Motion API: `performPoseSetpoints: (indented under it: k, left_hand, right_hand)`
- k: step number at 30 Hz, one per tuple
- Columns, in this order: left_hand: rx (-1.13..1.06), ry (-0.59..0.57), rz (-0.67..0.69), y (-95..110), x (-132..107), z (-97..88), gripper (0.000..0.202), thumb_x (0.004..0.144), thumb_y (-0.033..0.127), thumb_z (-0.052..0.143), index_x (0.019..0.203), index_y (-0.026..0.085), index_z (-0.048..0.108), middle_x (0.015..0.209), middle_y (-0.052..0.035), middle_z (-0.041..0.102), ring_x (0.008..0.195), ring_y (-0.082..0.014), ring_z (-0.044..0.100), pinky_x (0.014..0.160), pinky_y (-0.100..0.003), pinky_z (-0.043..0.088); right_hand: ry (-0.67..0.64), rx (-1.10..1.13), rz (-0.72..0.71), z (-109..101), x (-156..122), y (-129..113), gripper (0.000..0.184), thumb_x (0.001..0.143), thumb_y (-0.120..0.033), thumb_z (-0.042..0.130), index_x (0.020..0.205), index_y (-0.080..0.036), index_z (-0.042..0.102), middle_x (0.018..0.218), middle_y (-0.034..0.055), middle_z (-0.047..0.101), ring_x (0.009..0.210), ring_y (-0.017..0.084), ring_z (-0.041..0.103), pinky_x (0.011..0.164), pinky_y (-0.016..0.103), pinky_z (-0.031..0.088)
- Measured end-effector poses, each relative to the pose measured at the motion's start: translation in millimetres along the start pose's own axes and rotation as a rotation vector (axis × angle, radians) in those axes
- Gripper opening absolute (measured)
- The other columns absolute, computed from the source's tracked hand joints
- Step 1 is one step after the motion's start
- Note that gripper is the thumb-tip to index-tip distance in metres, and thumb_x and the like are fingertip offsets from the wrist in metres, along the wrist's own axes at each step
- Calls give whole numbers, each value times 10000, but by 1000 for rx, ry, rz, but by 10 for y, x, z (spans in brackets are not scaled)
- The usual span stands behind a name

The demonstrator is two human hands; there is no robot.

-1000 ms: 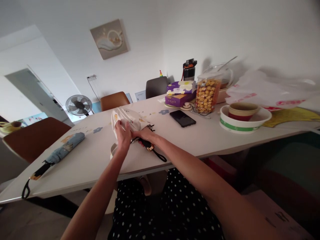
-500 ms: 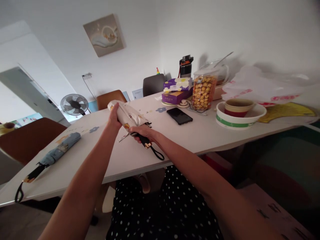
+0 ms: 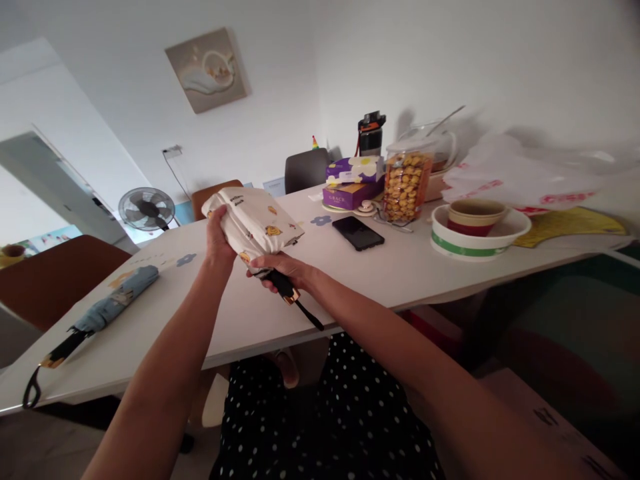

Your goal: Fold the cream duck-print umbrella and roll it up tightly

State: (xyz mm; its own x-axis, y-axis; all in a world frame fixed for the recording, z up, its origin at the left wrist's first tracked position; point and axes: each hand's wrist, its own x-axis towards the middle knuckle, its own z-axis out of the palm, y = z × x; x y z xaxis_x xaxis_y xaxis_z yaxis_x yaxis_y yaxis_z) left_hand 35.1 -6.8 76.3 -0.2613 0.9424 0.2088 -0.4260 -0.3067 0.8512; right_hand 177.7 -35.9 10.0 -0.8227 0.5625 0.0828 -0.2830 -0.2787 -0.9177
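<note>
Both my hands hold a folded white umbrella (image 3: pixel 255 223) with small yellow prints, raised above the white table (image 3: pixel 240 313). My left hand (image 3: pixel 219 233) is wrapped round the far end of its loose fabric. My right hand (image 3: pixel 280 270) grips the black handle with a gold band, and a black wrist strap hangs down from it. A second folded umbrella (image 3: pixel 107 308), light blue with a black handle, lies on the table to the left, apart from my hands.
A black phone (image 3: pixel 359 233) lies past my hands. Further right are a purple box (image 3: pixel 350 193), a jar of snacks (image 3: pixel 406 180), a white bowl (image 3: pixel 477 233) holding a red cup, and plastic bags (image 3: pixel 525 177). Brown chairs (image 3: pixel 55 273) and a fan (image 3: pixel 146 209) stand beyond the table.
The white umbrella has been lifted off the table and its fabric now looks fuller and looser. My left hand moved from the middle to the far end.
</note>
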Motion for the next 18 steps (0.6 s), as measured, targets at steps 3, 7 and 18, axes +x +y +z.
performPoseSetpoints:
  k: [3, 7, 18]
  left_hand:
    - [68, -12, -50, -26, 26, 32, 446, 719, 465, 582, 1037, 153, 592, 982, -123, 627, 1012, -287, 556, 846, -384, 478]
    - [284, 176, -60, -154, 15, -88, 388, 716, 459, 597, 1009, 208, 558, 1080, -117, 564, 1112, -264, 489, 861, -389, 445]
    - [542, 182, 220, -465, -376, -30, 360, 619, 202, 680, 949, 180, 538, 968, -73, 567, 973, -202, 528, 879, -328, 387]
  right_hand:
    - [201, -93, -125, 21, 2, 33, 191, 716, -275, 646, 818, -150, 545, 610, -15, 576, 354, 63, 442, 292, 175, 379]
    - [545, -300, -248, 7, 38, 78, 240, 746, -366, 625, 706, -152, 524, 457, -17, 499, 362, 93, 469, 327, 183, 409]
    - [433, 171, 126, -111, 130, 34, 229, 886, -211, 457, 663, -164, 430, 454, -45, 431, 353, 68, 422, 347, 163, 389]
